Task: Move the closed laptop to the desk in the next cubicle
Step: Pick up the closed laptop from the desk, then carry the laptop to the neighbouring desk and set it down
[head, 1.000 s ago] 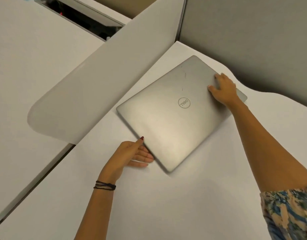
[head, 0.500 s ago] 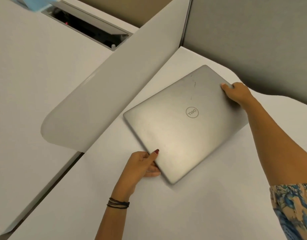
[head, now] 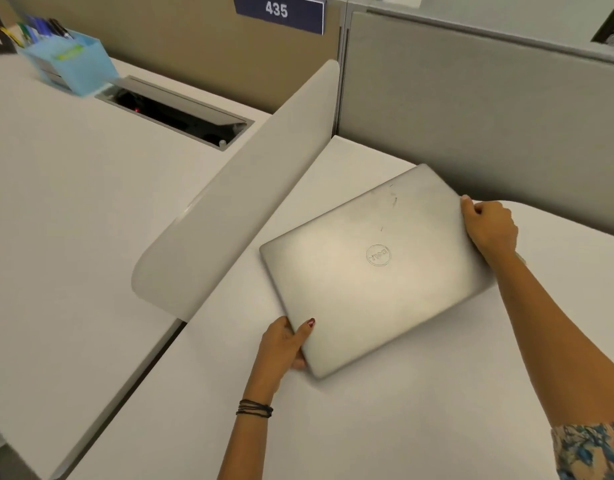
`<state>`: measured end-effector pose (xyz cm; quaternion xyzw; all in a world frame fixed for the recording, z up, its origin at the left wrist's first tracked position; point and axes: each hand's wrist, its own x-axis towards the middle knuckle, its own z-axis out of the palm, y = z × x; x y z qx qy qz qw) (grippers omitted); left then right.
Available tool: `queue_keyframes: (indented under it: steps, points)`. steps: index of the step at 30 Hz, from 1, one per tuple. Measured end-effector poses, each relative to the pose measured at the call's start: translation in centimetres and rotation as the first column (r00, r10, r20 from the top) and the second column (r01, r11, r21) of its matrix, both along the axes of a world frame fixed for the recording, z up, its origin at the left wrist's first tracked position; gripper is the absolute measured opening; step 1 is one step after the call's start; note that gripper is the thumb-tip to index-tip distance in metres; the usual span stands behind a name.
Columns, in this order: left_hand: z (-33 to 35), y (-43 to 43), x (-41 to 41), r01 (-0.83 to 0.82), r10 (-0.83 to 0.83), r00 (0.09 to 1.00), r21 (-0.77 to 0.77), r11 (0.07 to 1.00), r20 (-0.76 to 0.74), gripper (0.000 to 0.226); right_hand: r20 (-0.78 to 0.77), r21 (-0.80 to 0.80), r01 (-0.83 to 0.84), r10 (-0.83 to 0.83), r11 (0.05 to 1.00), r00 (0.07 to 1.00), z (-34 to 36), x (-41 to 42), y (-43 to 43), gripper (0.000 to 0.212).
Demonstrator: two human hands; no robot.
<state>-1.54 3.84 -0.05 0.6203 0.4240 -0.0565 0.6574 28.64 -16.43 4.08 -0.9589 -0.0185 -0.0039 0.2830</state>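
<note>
A closed silver laptop (head: 367, 271) with a round logo on its lid lies slanted over the white desk (head: 385, 427). My left hand (head: 284, 344) grips its near left edge, thumb on the lid and fingers underneath. My right hand (head: 489, 226) clasps the far right corner. The near edge seems raised slightly off the desk, with a faint shadow beneath. Left of a low rounded divider (head: 236, 209) lies the neighbouring cubicle's white desk (head: 73, 220).
On the neighbouring desk there is an open cable tray (head: 174, 112) and a blue organiser box (head: 70, 64) with pens at the far left. Grey and tan partition walls (head: 471, 109) stand behind both desks; a sign reads 435.
Both hands have closed on the laptop's edges: the left thumb now lies on the lid, the right hand wraps the corner. The view has tilted up, showing more of the neighbouring desk.
</note>
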Motion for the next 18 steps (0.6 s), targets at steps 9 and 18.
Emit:
queue_keyframes:
  steps: [9,18]
  points:
    - [0.2,-3.0,-1.6,0.022,-0.024,1.000,0.212,0.977,0.009,0.053,0.070,0.093,0.142,-0.149,0.985,0.986,2.9,-6.2,-6.6,0.052]
    - [0.9,-8.4,-2.6,-0.071,0.027,0.990,0.332,0.941,0.135,0.054,0.027,0.241,0.318,-0.334,0.917,0.942,0.9,-15.7,-17.2,0.052]
